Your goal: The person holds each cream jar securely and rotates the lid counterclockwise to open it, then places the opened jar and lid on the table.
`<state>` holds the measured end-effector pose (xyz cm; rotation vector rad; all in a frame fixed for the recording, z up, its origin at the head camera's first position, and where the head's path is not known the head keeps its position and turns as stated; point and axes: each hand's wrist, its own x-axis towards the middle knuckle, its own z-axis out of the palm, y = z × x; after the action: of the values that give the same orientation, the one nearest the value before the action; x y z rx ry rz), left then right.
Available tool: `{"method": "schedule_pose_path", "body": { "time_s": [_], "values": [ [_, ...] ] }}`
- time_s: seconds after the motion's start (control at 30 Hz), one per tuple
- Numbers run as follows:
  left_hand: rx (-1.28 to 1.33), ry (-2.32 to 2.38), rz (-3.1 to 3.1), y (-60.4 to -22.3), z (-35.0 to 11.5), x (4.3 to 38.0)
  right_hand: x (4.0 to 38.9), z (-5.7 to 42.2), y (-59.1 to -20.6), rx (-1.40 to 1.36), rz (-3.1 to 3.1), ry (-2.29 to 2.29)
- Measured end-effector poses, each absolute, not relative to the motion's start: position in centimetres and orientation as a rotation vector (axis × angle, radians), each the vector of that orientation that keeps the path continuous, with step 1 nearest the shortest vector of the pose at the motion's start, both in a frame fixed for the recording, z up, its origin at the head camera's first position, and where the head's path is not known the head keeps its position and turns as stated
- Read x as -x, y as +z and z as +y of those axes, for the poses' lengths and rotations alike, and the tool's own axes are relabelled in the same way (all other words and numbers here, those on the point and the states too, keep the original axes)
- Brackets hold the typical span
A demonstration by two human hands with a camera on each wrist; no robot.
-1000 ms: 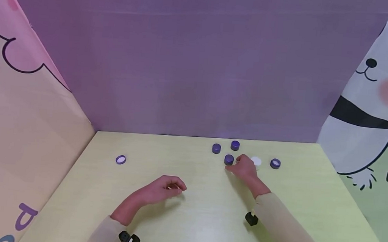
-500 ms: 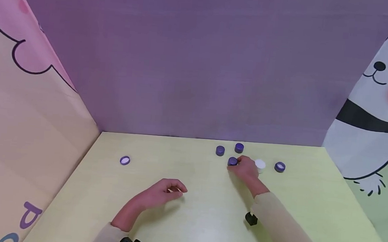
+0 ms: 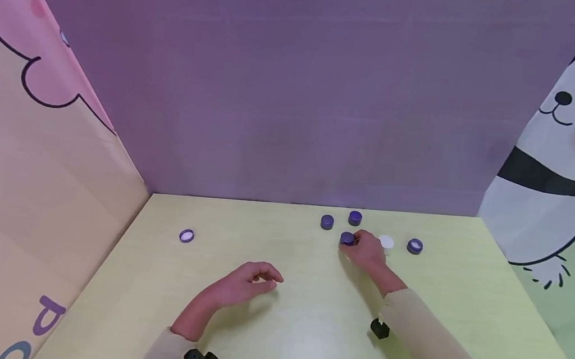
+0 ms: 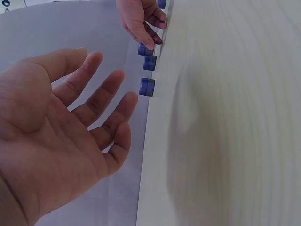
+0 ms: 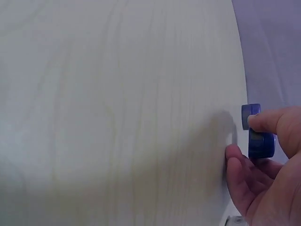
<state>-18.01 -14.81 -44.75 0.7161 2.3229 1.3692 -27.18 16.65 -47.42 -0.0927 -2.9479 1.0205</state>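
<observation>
My right hand holds a small round purple tub at the back right of the table. In the right wrist view, the tub sits between the thumb on one side and fingers on the other. Two similar tubs, one to the left and one behind, stand nearby. A white round-topped piece is just right of the hand, partly hidden by it. My left hand hovers over the table with loosely bent fingers, and its palm is bare in the left wrist view.
A purple ring-shaped piece with a pale centre lies at the left of the table. Another purple round piece with a pale middle stands far right. A purple backdrop rises behind the back edge.
The right hand's fingers have closed in on the purple tub. My left hand has kept nearly the same pose. The head view has shifted slightly.
</observation>
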Motion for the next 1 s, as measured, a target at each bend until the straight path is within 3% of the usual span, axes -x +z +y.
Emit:
{"method": "schedule_pose_path", "body": {
  "time_s": [0.73, 1.0],
  "values": [
    [-0.742, 1.423, 2.387, -43.4, -13.9, 16.4, 20.8, 15.0, -44.6, -0.307, -2.676, 1.429],
    [-0.885, 1.482, 2.479, -42.9, -12.4, 15.2, 17.7, 14.1, -43.4, -0.405, -2.650, 1.542]
  ]
}}
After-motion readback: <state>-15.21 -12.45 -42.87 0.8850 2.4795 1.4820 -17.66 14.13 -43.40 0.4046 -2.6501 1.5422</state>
